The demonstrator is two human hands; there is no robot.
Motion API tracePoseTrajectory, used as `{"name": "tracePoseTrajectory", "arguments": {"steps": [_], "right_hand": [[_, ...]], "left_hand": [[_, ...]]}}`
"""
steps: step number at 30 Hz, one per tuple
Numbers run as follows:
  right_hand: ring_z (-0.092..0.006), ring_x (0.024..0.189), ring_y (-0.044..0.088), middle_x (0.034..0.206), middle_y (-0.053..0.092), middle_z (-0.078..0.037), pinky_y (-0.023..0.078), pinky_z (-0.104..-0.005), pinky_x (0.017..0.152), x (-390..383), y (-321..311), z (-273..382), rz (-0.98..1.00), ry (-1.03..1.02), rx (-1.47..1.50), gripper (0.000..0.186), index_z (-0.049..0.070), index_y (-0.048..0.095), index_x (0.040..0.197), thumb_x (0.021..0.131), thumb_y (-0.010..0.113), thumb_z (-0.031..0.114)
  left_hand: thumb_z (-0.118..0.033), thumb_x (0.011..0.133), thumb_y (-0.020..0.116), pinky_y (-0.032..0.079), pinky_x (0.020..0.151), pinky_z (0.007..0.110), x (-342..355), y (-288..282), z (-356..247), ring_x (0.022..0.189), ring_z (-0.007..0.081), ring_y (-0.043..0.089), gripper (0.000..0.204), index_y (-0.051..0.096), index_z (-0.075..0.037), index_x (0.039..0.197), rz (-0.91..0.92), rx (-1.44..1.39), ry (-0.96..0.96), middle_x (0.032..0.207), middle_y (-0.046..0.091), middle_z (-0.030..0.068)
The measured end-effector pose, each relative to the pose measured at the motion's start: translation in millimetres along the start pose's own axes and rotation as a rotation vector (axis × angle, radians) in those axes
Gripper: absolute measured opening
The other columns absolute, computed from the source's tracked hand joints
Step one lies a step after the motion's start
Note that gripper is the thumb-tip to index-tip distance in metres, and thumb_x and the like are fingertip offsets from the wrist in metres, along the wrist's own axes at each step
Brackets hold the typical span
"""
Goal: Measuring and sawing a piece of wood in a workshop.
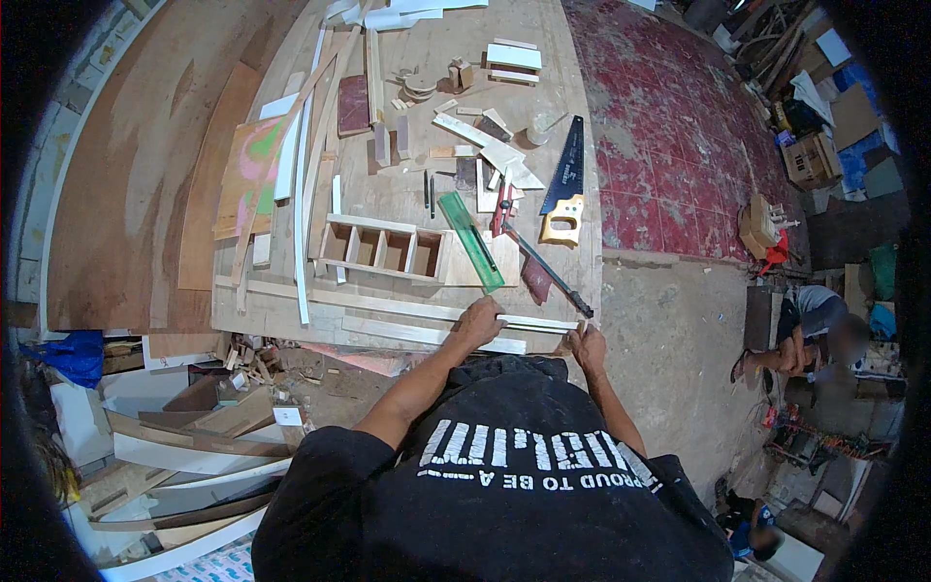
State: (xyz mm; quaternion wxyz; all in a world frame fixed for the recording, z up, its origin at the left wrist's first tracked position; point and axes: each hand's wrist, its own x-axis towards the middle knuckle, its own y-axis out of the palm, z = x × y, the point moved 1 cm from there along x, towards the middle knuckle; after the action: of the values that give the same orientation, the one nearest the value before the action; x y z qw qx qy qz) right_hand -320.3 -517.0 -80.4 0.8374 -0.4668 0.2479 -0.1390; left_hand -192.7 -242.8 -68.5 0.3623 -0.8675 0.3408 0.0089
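Note:
At the table's near edge, a long pale wood strip lies crosswise. My left hand is closed on it, fingers curled over the top. Close to the strip's right end, by the table corner, my right hand is closed, thumb and fingers pinched on that end. A dark line runs along the wood between both hands. A second pale strip lies just nearer to me, passing by my left hand. Beyond my left hand rests a green tray-like tool with a dark slim item on it.
Behind the strips stands a wooden box with several compartments. A handsaw, a bar clamp and a dark red scrap lie at the right. Wood offcuts cover the table's middle. Boards are heaped lower left; another person sits far right.

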Motion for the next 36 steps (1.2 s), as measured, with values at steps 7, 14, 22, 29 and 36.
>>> {"name": "tracePoseTrajectory", "arguments": {"steps": [7, 14, 22, 29, 36], "right_hand": [[-0.0458, 0.076, 0.064, 0.078, 0.064, -0.027, 0.049, -0.0499, 0.066, 3.3, 5.4, -5.8, -0.067, -0.045, 0.037, 0.043, -0.004, 0.058, 0.083, 0.081, 0.071, 0.037], [-0.0453, 0.079, 0.066, 0.079, 0.065, -0.028, 0.051, -0.0498, 0.069, 4.0, -1.7, 3.4, -0.026, 0.030, 0.050, 0.040, -0.004, 0.059, 0.086, 0.080, 0.071, 0.034], [-0.0462, 0.081, 0.067, 0.080, 0.066, -0.029, 0.052, -0.0503, 0.071, 11.3, 0.3, -2.9, -0.015, 0.056, 0.024, 0.037, -0.004, 0.060, 0.089, 0.080, 0.072, 0.030], [-0.0450, 0.080, 0.068, 0.081, 0.067, -0.028, 0.053, -0.0500, 0.068, 14.4, 3.4, -2.4, 0.039, 0.026, 0.013, 0.042, -0.005, 0.060, 0.095, 0.078, 0.069, 0.033], [-0.0406, 0.077, 0.069, 0.080, 0.068, -0.024, 0.052, -0.0471, 0.066, 15.8, 8.6, -8.3, 0.043, 0.019, 0.028, 0.043, -0.001, 0.060, 0.099, 0.082, 0.070, 0.036]], "left_hand": [[-0.021, 0.083, 0.072, 0.049, 0.093, 0.044, -1.0, -6.7, -6.2, 0.104, 0.0364, 0.061, 0.024, 0.074, -0.005, 0.100, 0.029, -0.030, -0.035, 0.102, 0.063, 0.0199], [-0.021, 0.082, 0.073, 0.049, 0.093, 0.044, -0.4, -4.0, -2.6, 0.104, 0.0359, 0.061, 0.025, 0.074, -0.005, 0.101, 0.011, -0.035, -0.026, 0.102, 0.063, 0.0190], [-0.023, 0.083, 0.073, 0.049, 0.092, 0.043, -1.5, -2.0, -3.2, 0.105, 0.0355, 0.060, 0.027, 0.073, -0.003, 0.102, -0.002, -0.054, -0.047, 0.104, 0.061, 0.0180], [-0.026, 0.084, 0.072, 0.047, 0.097, 0.042, -10.5, 0.3, 4.0, 0.109, 0.0350, 0.058, 0.040, 0.067, -0.003, 0.117, -0.004, -0.033, -0.053, 0.112, 0.059, 0.0186], [-0.023, 0.085, 0.072, 0.051, 0.089, 0.040, -39.3, -28.5, 2.1, 0.100, 0.0330, 0.065, 0.039, 0.066, -0.003, 0.118, -0.138, -0.209, -0.107, 0.108, 0.064, 0.0185]]}}
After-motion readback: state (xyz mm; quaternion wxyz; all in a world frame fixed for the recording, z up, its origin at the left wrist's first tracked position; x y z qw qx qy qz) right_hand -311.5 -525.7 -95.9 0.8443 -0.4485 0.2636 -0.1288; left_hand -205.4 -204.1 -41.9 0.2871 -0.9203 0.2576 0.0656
